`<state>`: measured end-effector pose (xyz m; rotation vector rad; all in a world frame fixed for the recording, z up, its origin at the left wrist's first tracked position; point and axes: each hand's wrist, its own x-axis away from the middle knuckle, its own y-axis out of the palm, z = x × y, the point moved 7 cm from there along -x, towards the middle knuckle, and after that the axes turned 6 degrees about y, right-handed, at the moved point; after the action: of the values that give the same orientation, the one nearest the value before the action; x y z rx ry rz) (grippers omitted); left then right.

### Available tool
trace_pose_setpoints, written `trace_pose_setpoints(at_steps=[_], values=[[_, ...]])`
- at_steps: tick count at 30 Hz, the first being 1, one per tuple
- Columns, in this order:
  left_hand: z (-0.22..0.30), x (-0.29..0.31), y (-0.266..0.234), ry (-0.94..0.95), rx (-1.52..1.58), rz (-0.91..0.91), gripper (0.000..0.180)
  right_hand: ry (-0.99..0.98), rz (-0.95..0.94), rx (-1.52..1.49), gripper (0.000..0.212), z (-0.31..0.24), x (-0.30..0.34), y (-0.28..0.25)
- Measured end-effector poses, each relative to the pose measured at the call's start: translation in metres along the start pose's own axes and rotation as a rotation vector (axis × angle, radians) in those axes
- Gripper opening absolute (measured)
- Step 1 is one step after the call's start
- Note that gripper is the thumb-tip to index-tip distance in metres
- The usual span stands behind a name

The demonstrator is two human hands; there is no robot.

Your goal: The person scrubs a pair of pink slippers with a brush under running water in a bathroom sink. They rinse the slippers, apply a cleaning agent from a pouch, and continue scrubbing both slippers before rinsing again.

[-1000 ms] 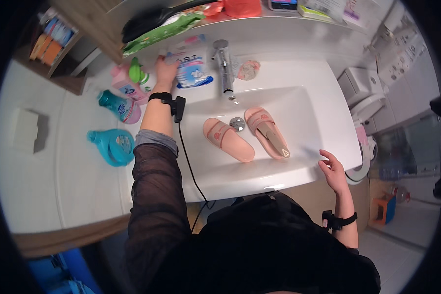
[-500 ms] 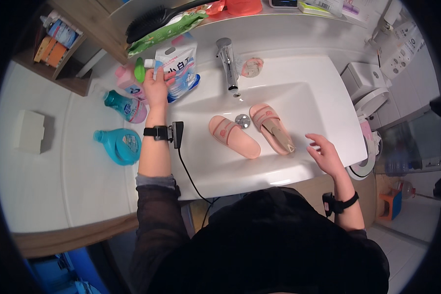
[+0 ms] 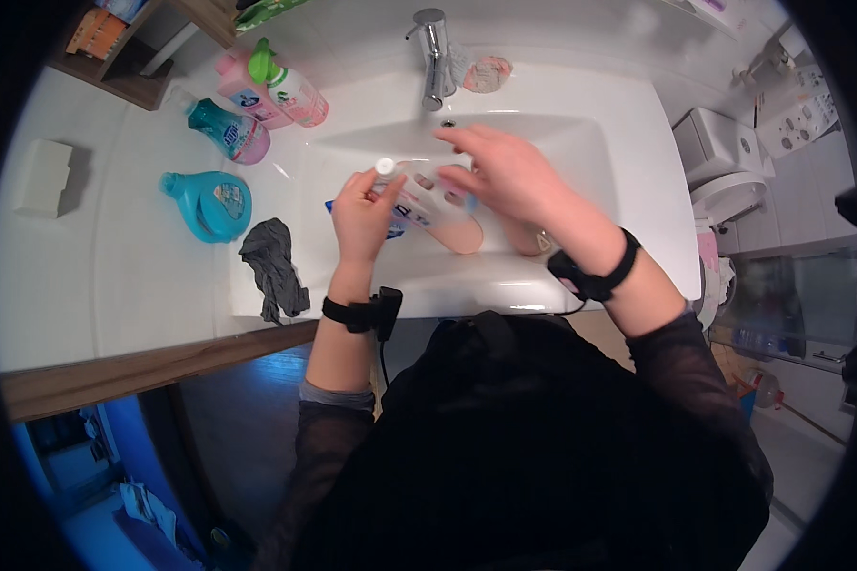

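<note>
My left hand (image 3: 364, 219) grips a white and blue refill pouch (image 3: 421, 207) near its white screw cap (image 3: 385, 167). The pouch is tilted over the sink basin (image 3: 581, 190) and blurred by motion. My right hand (image 3: 524, 176) is just right of it, fingers apart, partly in front of the pouch; whether it touches it I cannot tell. Underneath lie two pink slippers, the left slipper (image 3: 464, 236) partly hidden by the pouch and the right slipper (image 3: 519, 236) mostly by my right hand and forearm. A beige handle (image 3: 543, 241) with a triangular hole rests on the right slipper.
A chrome faucet (image 3: 432, 62) stands behind the basin beside a soap-like lump (image 3: 488, 74). On the left counter are a teal jug (image 3: 209, 205), a teal and pink bottle (image 3: 229, 131), a green-topped pump bottle (image 3: 295, 93) and a crumpled dark grey cloth (image 3: 276, 266).
My left hand has brought the pouch from the back left counter to over the basin. My right hand has moved left and inward beside it. The view has shifted, and the grey cloth now shows.
</note>
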<state>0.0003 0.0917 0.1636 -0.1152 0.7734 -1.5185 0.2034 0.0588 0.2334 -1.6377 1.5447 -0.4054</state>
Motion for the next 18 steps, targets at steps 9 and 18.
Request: trace_pose_setpoints(at_steps=[9, 18], values=[[0.05, 0.037, 0.032, 0.06, -0.143, -0.124, 0.009, -0.068, -0.12, 0.083, 0.025, 0.0, 0.005, 0.051], [0.053, 0.027, 0.037, 0.021, -0.194, -0.265, 0.02, -0.365, -0.021, -0.104, 0.023, 0.005, 0.024, 0.033]])
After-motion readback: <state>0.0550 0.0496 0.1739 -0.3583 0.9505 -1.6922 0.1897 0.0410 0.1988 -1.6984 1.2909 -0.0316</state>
